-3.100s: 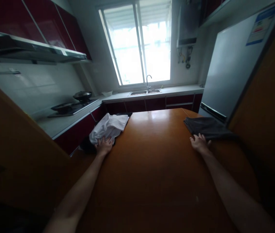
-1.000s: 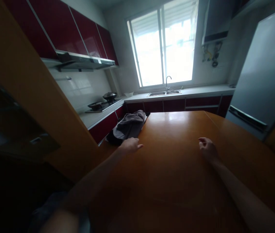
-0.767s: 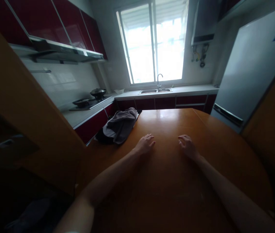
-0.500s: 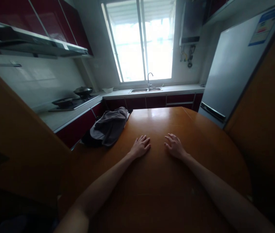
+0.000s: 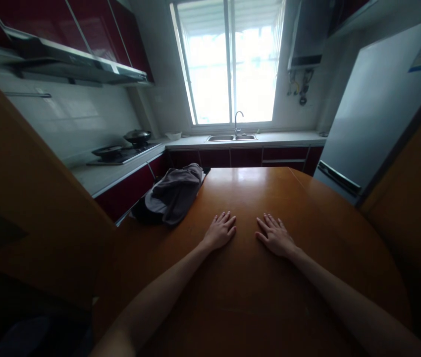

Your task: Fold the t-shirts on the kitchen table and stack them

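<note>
One broad wooden surface [image 5: 245, 191] carries a cloth heap [image 5: 148, 213] along its left edge, topped by a dark grey garment [image 5: 181, 191], apparently the one that lay on the right side moments ago. The left hand [image 5: 221, 232] and right hand [image 5: 276, 238] now rest palm down and splayed near the middle, apart from each other and from the heap, neither holding anything; the shifting of clothes seems finished or paused.

bright window [image 5: 229, 64] | glossy dark-red wall cabinets [image 5: 47, 20], left | pale tiled wall [image 5: 84, 111] | fridge [image 5: 370, 104], right
</note>
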The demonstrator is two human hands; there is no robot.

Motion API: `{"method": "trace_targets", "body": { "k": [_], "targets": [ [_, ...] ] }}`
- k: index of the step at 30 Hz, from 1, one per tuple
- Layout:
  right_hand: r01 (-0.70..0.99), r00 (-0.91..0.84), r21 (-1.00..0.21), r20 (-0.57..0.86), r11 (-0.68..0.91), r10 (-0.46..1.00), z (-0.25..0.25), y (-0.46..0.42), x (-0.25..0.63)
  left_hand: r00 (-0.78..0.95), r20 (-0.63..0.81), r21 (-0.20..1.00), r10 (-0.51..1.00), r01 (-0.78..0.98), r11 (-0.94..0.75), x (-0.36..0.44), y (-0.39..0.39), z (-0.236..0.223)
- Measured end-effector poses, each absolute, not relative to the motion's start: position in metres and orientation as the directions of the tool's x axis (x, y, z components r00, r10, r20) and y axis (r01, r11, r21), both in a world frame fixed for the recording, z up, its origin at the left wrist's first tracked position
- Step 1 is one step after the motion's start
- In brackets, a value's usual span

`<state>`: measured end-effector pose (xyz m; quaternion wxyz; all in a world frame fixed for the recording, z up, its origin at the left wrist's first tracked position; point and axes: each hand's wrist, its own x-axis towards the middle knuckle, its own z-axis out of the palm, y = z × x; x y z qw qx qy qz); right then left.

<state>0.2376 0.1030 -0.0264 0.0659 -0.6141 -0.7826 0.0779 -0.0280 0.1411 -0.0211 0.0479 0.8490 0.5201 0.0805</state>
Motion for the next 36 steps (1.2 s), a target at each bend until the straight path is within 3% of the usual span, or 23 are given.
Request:
{"method": "trace_targets", "body": {
  "k": [21,27,30,36],
  "targets": [
    [0.932,-0.249,-0.255,0.071,0.259,0.966,-0.028,0.102,0.239,0.443,0.099,0.246,0.891,0.857,-0.454,-0.031,0.143,-0.023],
    [0.930,-0.256,-0.254,0.075,0.266,0.964,-0.033,0.107,0.244,0.397,0.262,0.382,0.879,0.794,-0.473,-0.038,0.150,-0.020],
    [0.927,-0.262,-0.255,0.086,0.275,0.961,-0.035,0.109,0.246,0.208,0.374,0.348,0.904,0.872,-0.345,-0.057,0.161,-0.009],
    [0.931,-0.270,-0.235,0.077,0.280,0.960,-0.034,0.110,0.246,-0.234,0.499,0.218,0.835,0.966,0.141,-0.123,0.182,0.003]
  ]
}}
